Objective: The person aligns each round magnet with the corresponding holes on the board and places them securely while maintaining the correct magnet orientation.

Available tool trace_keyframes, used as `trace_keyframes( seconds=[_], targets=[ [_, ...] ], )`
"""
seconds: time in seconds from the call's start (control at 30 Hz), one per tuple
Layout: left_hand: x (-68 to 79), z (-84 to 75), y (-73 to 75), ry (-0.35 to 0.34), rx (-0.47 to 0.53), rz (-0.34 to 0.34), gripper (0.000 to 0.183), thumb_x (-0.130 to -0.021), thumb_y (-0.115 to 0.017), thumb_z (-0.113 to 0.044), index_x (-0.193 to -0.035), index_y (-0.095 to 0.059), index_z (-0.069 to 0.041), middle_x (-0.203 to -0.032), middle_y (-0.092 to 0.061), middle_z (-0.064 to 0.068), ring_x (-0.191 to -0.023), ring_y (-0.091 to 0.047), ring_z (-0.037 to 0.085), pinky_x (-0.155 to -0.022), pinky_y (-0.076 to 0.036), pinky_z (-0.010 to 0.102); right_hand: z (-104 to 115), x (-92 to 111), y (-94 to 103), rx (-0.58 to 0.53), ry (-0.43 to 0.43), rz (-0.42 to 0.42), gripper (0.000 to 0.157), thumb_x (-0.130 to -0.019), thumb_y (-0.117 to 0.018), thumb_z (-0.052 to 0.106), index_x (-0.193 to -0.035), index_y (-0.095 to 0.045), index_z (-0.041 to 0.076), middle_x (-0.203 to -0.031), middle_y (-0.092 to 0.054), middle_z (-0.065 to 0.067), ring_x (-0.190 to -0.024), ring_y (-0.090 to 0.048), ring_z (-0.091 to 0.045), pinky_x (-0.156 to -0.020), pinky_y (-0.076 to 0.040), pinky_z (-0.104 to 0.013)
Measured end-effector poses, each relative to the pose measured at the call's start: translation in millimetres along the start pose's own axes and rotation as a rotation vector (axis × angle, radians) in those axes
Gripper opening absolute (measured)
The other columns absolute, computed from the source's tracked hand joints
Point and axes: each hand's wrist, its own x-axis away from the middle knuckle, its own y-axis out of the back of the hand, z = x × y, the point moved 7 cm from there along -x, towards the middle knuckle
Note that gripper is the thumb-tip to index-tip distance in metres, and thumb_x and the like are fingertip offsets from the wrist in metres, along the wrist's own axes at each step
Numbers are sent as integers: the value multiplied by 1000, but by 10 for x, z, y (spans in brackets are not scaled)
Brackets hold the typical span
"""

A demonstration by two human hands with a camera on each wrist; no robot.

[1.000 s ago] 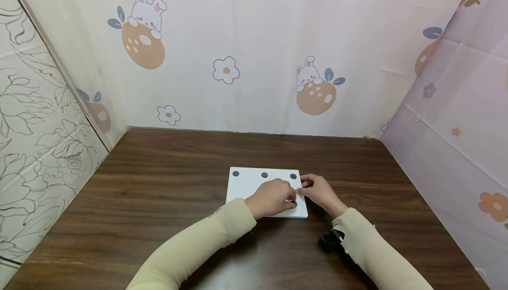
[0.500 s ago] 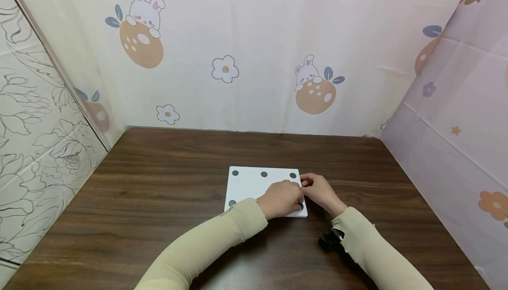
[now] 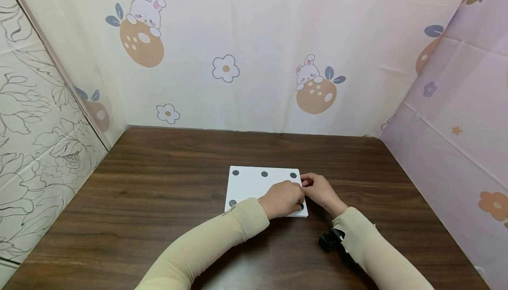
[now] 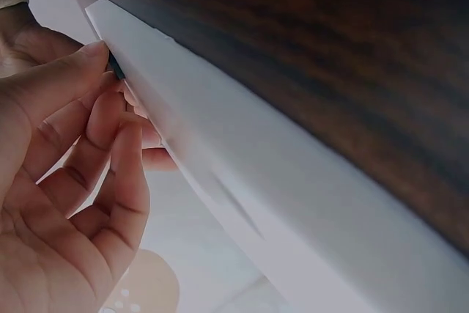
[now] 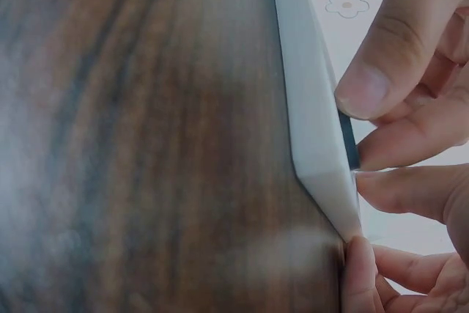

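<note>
A thin white rectangular board (image 3: 248, 186) lies on the table. Along its far edge sit black round discs: a left one (image 3: 236, 172), a middle one (image 3: 264, 174) and a right one (image 3: 293, 175). Another disc (image 3: 232, 202) shows at the near left. My left hand (image 3: 282, 198) reaches across the board and pinches a black disc (image 5: 349, 139) close to the near right corner, against the board's face. My right hand (image 3: 322, 194) grips the board's right edge, its fingers (image 5: 403, 190) close beside the left hand's. The left forearm hides part of the near edge.
The brown wooden table (image 3: 158, 184) extends around the board on all sides. A patterned curtain (image 3: 254, 96) hangs behind its far edge, with further printed sheets at left and right. A small black device (image 3: 331, 240) sits at the right wrist.
My left hand has slid right with the pinched disc towards the near right corner, uncovering the near left disc. The right hand has stayed at the board's right edge.
</note>
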Motion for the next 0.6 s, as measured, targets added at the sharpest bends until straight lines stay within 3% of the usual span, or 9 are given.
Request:
trace_keyframes(
  seconds=[0.6],
  targets=[
    [9,29,-14,11,22,-14,15,-79,-70,-21,-66,-64,-23,-64,-52,-12,-60,-45,5,-49,-34,16,1,-10,-3,20,-3,-7,41,-80,-62,8,-118,-55,-4,-92,-58,-10,-80,-50,-20,-65,-39,-25]
  ],
)
